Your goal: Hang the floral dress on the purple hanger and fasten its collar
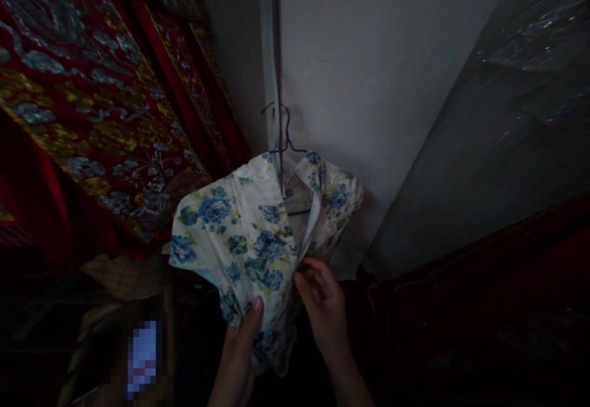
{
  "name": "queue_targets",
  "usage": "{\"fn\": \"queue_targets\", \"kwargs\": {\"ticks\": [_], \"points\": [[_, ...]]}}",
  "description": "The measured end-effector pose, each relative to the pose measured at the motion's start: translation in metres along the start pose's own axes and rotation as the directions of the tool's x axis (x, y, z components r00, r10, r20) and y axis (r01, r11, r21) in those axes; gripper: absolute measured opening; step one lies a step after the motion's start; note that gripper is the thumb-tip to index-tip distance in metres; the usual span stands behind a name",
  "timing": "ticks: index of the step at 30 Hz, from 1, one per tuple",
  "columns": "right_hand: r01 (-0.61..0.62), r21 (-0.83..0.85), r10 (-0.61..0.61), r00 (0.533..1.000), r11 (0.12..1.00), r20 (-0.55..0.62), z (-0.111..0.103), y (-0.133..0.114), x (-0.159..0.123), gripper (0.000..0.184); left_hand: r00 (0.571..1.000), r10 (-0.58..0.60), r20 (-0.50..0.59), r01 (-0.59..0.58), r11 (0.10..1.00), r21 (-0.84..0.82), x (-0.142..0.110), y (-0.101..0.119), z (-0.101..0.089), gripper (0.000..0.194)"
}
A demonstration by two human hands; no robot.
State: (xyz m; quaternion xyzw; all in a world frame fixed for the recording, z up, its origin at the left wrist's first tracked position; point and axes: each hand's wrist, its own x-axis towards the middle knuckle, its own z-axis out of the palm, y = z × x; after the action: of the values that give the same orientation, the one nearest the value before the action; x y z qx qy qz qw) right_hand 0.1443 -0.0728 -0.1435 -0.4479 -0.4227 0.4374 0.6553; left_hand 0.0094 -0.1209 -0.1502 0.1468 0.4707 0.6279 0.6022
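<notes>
Here, 2 hands [239, 345] [326, 308] grip a floral garment [265, 244] with a purple hanger [287, 136] inside.

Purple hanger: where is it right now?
Near the head view's centre, the purple hanger sits in the neckline of the blue-flowered top, above the left hand and right hand.

The short-sleeved blouse [239, 222] is of cream-white colour, printed with blue flowers, blue-green leaves and small yellow touches, and its hanger [287, 130] is purple. The ornamented drapery [106, 112] is deep red, covered with silver and gold floral motifs. The wall [369, 56] looks plain grey, while the checked fabric [129, 275] is beige with thin darker lines.
</notes>
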Motion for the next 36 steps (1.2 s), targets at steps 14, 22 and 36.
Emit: {"fn": "queue_targets", "kwargs": {"ticks": [14,22,36], "points": [[-0.131,-0.019,0.133,0.986,0.991,0.099,-0.01,-0.031,-0.002,0.038,0.887,0.432,-0.163,-0.377,0.882,0.283,0.016,0.007,-0.015,0.054],[-0.224,0.054,0.214,0.966,0.973,0.142,-0.007,-0.035,-0.009,0.042,0.638,0.765,0.083,-0.674,0.504,0.54,0.016,0.022,-0.014,0.034],[-0.073,0.062,0.066,0.991,0.995,0.121,-0.012,-0.031,-0.011,0.033,0.516,0.608,0.603,-0.856,0.36,0.37,0.011,0.001,0.057,0.014]]}}
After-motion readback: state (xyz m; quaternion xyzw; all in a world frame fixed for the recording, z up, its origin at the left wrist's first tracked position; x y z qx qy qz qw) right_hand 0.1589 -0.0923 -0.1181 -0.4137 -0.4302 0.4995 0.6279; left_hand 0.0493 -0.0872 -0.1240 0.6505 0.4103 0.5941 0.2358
